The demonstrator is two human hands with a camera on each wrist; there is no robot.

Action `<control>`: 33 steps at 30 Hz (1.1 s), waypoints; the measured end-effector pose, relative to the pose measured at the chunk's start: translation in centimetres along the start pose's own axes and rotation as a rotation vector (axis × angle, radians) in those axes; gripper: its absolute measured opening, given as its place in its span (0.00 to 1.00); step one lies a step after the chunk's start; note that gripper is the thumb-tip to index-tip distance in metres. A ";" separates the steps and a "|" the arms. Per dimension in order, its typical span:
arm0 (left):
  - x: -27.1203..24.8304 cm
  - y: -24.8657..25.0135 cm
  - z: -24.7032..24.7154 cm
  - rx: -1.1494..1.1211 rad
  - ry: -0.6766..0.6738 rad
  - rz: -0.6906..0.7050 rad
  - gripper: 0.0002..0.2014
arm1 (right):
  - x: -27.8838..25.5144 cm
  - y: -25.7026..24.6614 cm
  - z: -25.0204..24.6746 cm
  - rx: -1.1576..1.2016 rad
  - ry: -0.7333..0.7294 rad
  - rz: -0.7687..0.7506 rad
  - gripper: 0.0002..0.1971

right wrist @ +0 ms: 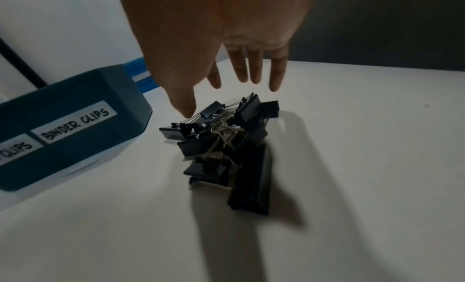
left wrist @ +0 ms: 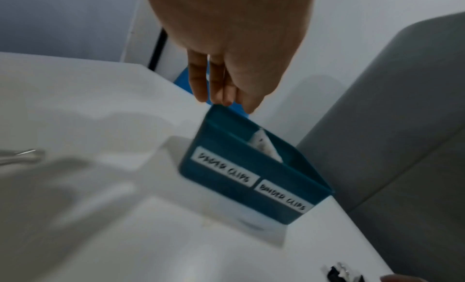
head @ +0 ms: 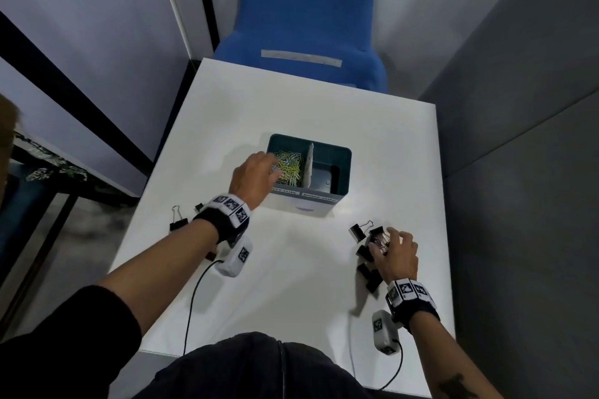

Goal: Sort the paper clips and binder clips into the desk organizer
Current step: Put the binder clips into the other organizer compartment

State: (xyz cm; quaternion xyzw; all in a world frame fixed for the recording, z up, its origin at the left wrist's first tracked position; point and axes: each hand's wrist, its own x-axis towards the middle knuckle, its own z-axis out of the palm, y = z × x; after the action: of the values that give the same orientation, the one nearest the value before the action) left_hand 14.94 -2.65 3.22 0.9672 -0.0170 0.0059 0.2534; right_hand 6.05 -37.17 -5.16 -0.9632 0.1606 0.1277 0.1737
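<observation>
A teal desk organizer [head: 345, 178] stands mid-table, split by a white divider [head: 309, 165]. Its left compartment holds several coloured paper clips [head: 290, 165]; the right one, labelled for binder clips, looks bare. My left hand [head: 270, 168] hovers over the left compartment with its fingers [left wrist: 201, 87] straight and nothing in them, above the organizer [left wrist: 239, 179]. My right hand [head: 385, 243] is spread over a pile of black binder clips [head: 363, 251]. In the right wrist view the thumb [right wrist: 186, 105] touches a wire handle on the pile [right wrist: 226, 143], beside the organizer [right wrist: 75, 139].
A loose binder clip [head: 177, 220] lies near the table's left edge, with others partly hidden under my left wrist. A blue chair [head: 308, 19] stands beyond the far edge. A grey partition [head: 518, 139] runs along the right. Wrist-camera cables [head: 194, 295] trail across the near table.
</observation>
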 end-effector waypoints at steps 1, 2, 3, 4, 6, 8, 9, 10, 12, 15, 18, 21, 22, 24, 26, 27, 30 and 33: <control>-0.9 -1.4 -0.1 0.032 0.028 -0.037 0.07 | 0.0 0.0 0.1 0.014 -0.026 0.050 0.31; -2.0 -3.1 0.0 0.065 0.053 -0.081 0.06 | 0.0 -0.2 0.2 0.028 -0.048 0.085 0.33; -3.1 -4.9 0.1 0.107 0.063 -0.146 0.07 | 0.0 -0.3 0.3 0.034 -0.067 0.099 0.34; -4.2 -6.7 0.1 0.162 0.040 -0.235 0.10 | 0.1 -0.4 0.5 0.024 -0.086 0.099 0.36; -6.3 -10.2 0.4 0.303 -0.136 -0.466 0.27 | 0.4 -0.9 0.8 -0.028 -0.127 0.073 0.41; -8.0 -12.8 0.7 0.349 -0.381 -0.634 0.48 | 0.7 -1.6 1.1 -0.075 -0.164 0.035 0.46; -8.6 -13.5 0.9 0.314 -0.463 -0.661 0.56 | 0.8 -2.0 1.2 -0.092 -0.180 0.019 0.48; -9.2 -14.1 1.4 0.281 -0.517 -0.650 0.60 | 0.9 -2.6 1.3 -0.106 -0.193 0.004 0.49; -9.8 -13.9 2.1 0.285 -0.562 -0.562 0.60 | 0.8 -3.9 1.4 -0.139 -0.210 -0.031 0.48; -9.8 -12.3 3.3 0.363 -0.557 -0.408 0.52 | 0.5 -6.0 2.0 -0.208 -0.246 -0.123 0.43; -10.2 -9.8 4.6 0.386 -0.541 -0.277 0.43 | -0.7 -8.2 3.4 -0.263 -0.262 -0.209 0.37; -10.7 -7.0 5.8 0.369 -0.548 -0.140 0.37 | -2.6 -10.2 4.8 -0.280 -0.247 -0.278 0.34; -10.8 -6.3 6.2 0.352 -0.564 -0.089 0.36 | -3.1 -10.8 5.2 -0.284 -0.263 -0.309 0.34; -11.2 -5.2 6.5 0.280 -0.594 -0.004 0.34 | -4.0 -11.8 5.6 -0.254 -0.296 -0.374 0.34; -11.5 -4.7 6.3 0.176 -0.574 0.035 0.32 | -4.2 -12.2 5.1 -0.181 -0.312 -0.417 0.34; -11.6 -4.8 5.9 0.137 -0.546 0.031 0.32 | -4.2 -12.1 4.6 -0.152 -0.312 -0.430 0.34; -12.3 -6.4 3.3 0.149 -0.462 -0.083 0.33 | -3.8 -10.3 2.5 -0.135 -0.277 -0.416 0.36; -14.1 -10.0 0.4 0.350 -0.445 -0.266 0.41 | -3.6 -7.1 0.5 -0.180 -0.263 -0.320 0.41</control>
State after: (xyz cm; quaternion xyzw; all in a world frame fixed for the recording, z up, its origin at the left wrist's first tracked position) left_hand 1.24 6.30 -2.26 0.9674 0.0558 -0.2364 0.0718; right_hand 5.17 -29.73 -2.40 -0.9630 -0.0305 0.2370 0.1246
